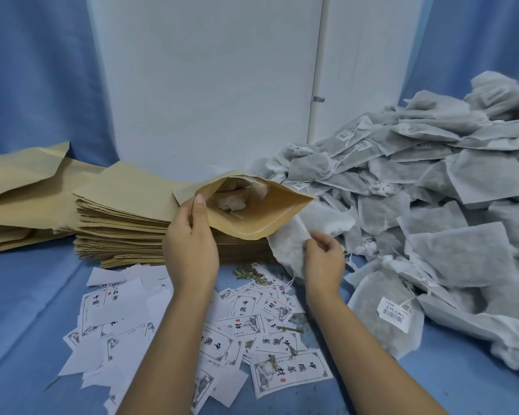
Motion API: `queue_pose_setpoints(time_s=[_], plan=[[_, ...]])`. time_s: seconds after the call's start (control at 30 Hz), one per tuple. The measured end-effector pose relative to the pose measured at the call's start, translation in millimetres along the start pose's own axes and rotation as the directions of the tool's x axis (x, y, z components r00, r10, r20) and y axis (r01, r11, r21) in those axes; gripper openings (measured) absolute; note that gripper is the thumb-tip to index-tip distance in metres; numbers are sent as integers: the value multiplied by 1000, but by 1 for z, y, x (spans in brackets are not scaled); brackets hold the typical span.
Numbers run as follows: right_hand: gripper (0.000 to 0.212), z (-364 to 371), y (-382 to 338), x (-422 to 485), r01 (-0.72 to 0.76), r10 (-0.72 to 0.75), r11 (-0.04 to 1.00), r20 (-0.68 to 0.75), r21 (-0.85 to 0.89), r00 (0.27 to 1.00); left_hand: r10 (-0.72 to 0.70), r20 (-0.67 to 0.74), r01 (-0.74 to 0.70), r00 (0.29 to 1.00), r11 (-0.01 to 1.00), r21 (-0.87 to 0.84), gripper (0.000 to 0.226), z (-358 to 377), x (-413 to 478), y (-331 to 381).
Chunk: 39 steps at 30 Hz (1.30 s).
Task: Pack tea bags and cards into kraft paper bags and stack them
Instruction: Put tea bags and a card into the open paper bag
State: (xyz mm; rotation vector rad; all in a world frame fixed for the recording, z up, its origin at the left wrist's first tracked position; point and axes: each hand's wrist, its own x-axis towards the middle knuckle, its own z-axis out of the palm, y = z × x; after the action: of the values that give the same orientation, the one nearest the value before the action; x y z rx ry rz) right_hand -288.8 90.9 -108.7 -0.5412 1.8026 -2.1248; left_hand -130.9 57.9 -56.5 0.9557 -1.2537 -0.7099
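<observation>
I'm mid-fill: my left hand (191,250) grips the tan kraft paper bag (270,214) open above the stack of flat kraft bags (123,217), while my right hand (324,259) pinches a white mesh tea bag (288,247) just below its mouth, which I judge must next lift and slide inside

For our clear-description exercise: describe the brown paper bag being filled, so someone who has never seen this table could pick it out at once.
Find the tall stack of flat brown paper bags at the middle of the table. At its right end the left hand grips one bag by the rim. It alone is lifted and gaping open, with tea bags showing inside.
</observation>
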Motion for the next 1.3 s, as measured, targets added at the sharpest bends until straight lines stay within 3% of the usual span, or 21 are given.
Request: queue_pose_setpoints(time_s=[0.07,0.17,0.3,0.47,0.8,0.9,1.07,1.17,1.3], plan=[[23,-2,3,2,33,-35,997,-29,-65,999,-4,-3,4,1000,1000,-6,31,0,1,0],[19,-4,9,3,61,-54,975,38,-213,998,0,-6,0,1000,1000,-10,31,-1,1,-1],[58,2,11,1,157,-95,900,167,-407,981,9,3,-9,1000,1000,-7,28,0,1,-1],[56,3,8,4,-4,36,898,65,-440,997,20,-1,-20,1000,1000,6,27,-1,1,-2],[52,0,6,14,-142,146,979,14,-147,989,17,-4,-17,1000,1000,11,33,0,3,-4],[44,0,6,13,-80,85,987,35,-142,996,16,4,-16,1000,1000,11,33,1,3,-4],[52,3,2,8,25,-8,987,103,-159,995,22,5,-22,1000,1000,17,35,1,4,-5],[53,5,-3,3,110,-101,983,72,-144,992,22,10,-22,1000,1000,16,33,2,4,-5],[45,0,-9,-2,256,-256,966,11,26,967,28,20,-28,999,999,21,32,2,4,-6]])
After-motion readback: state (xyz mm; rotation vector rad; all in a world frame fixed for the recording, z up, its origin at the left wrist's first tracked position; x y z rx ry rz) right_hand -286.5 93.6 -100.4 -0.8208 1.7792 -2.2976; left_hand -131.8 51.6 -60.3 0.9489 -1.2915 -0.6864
